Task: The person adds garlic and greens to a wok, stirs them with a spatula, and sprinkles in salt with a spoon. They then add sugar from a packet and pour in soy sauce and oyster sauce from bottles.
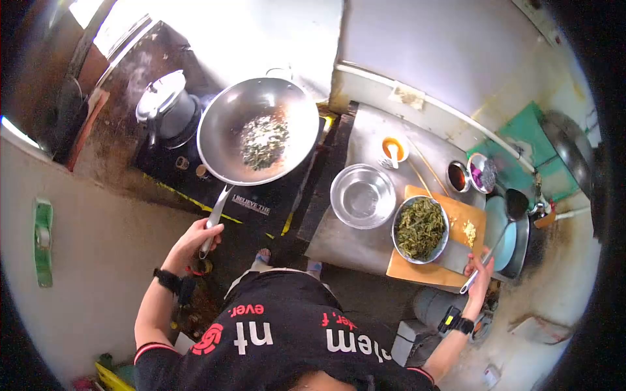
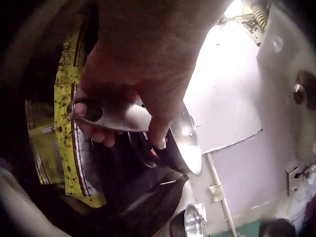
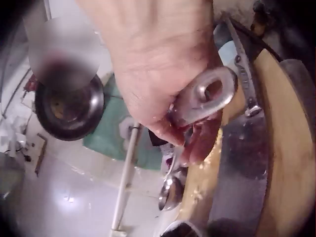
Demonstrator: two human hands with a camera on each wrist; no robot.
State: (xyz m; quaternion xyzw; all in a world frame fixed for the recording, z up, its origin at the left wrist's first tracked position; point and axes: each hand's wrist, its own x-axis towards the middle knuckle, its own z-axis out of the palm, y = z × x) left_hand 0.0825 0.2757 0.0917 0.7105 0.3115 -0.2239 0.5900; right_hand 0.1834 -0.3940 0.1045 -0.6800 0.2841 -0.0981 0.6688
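My left hand (image 1: 199,240) grips the long metal handle (image 1: 216,212) of a wide steel wok (image 1: 215,140). In the wok lies a patch of chopped dark greens with pale bits (image 1: 264,140). The left wrist view shows fingers and thumb wrapped about that handle (image 2: 133,116). Over the right edge of the counter, my right hand (image 1: 481,270) holds a ladle (image 1: 516,204) by its handle, the dark bowl pointing away from me. In the right wrist view the holed end of the ladle's handle (image 3: 197,101) sticks out of the hand.
A bowl of chopped greens (image 1: 420,228) and chopped garlic-like bits (image 1: 469,232) sit on a wooden board (image 1: 403,270), with a cleaver (image 3: 242,168). Nearby are a steel basin (image 1: 362,195), small sauce bowls (image 1: 458,176) and chopsticks (image 1: 427,169). A steaming pressure cooker (image 1: 168,107) stands left of the wok.
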